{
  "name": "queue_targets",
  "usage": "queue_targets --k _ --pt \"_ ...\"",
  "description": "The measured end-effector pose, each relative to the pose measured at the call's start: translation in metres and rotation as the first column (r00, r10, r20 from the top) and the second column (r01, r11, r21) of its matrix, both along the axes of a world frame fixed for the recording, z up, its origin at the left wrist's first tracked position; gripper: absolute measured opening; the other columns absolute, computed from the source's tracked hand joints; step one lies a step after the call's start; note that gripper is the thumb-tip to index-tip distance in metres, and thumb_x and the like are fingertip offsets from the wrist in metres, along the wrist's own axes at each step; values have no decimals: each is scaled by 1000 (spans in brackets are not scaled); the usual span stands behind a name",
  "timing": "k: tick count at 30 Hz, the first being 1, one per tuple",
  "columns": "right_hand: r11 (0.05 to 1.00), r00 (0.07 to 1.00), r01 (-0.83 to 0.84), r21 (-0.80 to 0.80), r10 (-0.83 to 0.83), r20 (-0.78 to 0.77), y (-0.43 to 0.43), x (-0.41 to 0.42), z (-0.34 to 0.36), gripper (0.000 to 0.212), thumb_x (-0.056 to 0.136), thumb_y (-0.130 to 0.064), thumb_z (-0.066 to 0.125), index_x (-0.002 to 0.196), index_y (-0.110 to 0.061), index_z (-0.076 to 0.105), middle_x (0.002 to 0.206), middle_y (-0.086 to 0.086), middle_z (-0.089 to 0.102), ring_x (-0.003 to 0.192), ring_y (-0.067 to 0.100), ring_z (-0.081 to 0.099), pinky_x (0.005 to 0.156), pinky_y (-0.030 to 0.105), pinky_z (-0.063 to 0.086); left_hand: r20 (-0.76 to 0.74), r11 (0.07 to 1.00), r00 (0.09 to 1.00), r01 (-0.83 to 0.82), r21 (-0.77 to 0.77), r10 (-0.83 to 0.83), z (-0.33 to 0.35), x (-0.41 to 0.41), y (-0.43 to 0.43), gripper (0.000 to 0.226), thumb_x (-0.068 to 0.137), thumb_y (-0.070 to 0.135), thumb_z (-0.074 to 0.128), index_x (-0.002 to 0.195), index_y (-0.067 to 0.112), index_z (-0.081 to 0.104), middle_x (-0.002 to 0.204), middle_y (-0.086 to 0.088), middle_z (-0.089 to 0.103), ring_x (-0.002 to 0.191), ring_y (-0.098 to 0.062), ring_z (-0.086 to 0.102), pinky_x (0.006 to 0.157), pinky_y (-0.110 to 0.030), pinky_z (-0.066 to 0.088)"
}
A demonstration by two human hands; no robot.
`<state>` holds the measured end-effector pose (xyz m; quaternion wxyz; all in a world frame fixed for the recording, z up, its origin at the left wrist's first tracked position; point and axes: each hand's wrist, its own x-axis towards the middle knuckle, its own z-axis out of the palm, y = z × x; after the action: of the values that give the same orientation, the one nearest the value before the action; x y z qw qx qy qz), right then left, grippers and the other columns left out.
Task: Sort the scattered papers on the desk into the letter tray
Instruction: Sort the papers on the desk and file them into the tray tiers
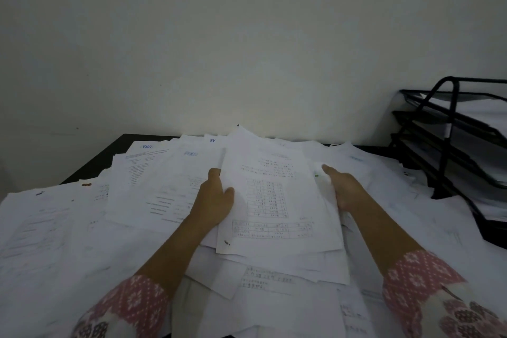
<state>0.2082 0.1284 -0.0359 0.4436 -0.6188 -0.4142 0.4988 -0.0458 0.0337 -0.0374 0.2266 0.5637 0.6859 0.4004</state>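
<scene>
Left hand (215,197) grips the left edge of a white printed sheet with ruled tables (277,200) at centre frame, thumb on top, fingers curled beneath. Right hand (344,191) clasps the sheet's right edge, fingers tucked under. Loose white papers (68,228) blanket the dark tabletop (109,152) across the lower frame. At the right edge stands the black wire-mesh tiered letter tray (450,143), paper stacked in its tiers.
</scene>
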Motion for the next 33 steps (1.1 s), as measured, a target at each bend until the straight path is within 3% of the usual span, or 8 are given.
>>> queue_targets --k 3,6,10,15,19,24,29,33 --pt "995 988 -95 -17 96 120 -12 -4 -1 50 84 -29 69 120 4 57 116 19 62 101 32 60 92 40 49 -56 999 998 36 -9 -37 -2 13 -2 48 95 13 48 138 6 29 123 -14 54 92 -16 50 77 -25 40" --pt "981 943 -194 16 181 279 -20 -6 5 44 82 -14 69 121 -1 52 117 13 58 104 29 57 87 36 48 -144 997 987 69 -37 -73 -4 20 -4 44 94 17 49 135 8 34 114 -11 57 95 -21 56 80 -31 47" --pt "962 979 -183 200 159 130 -27 0 28 41 84 0 64 123 -5 51 125 13 58 111 29 56 96 44 47 -154 998 987 28 -47 -35 -1 18 2 45 88 29 60 125 8 44 118 -12 52 110 -27 51 91 -39 46" --pt "893 984 -168 417 180 10 -40 12 70 45 84 0 64 126 -10 51 122 8 61 105 27 61 88 44 52 373 999 927 30 26 -38 41 23 6 78 82 35 69 143 14 26 134 -7 44 121 -24 48 95 -33 42" --pt "816 982 -90 570 168 -85 -58 15 105 35 86 -3 63 119 -13 53 108 1 64 93 17 64 75 31 56 442 971 885 37 237 -142 71 38 7 47 90 30 61 130 12 43 123 -3 55 106 -18 54 80 -26 45" --pt "732 998 9 681 35 -51 -76 18 119 19 95 -17 53 111 -17 42 98 -10 57 86 6 58 68 20 49 476 899 857 -33 437 -200 83 60 0 28 94 27 56 117 13 51 109 2 60 104 -18 58 84 -26 48" --pt "760 998 47 649 -55 -9 -78 24 102 13 98 -16 41 110 -15 36 97 -1 50 84 13 51 71 30 44 430 891 886 -46 451 -171 79 74 -11 21 94 24 55 108 15 42 99 8 54 93 -10 57 65 -8 44" --pt "768 999 21 640 -43 20 -82 24 97 15 98 -10 38 113 -8 42 95 0 51 84 13 50 70 27 43 347 897 926 -22 442 -149 76 80 -11 18 95 25 53 106 16 43 105 0 54 94 -15 55 68 -16 44"
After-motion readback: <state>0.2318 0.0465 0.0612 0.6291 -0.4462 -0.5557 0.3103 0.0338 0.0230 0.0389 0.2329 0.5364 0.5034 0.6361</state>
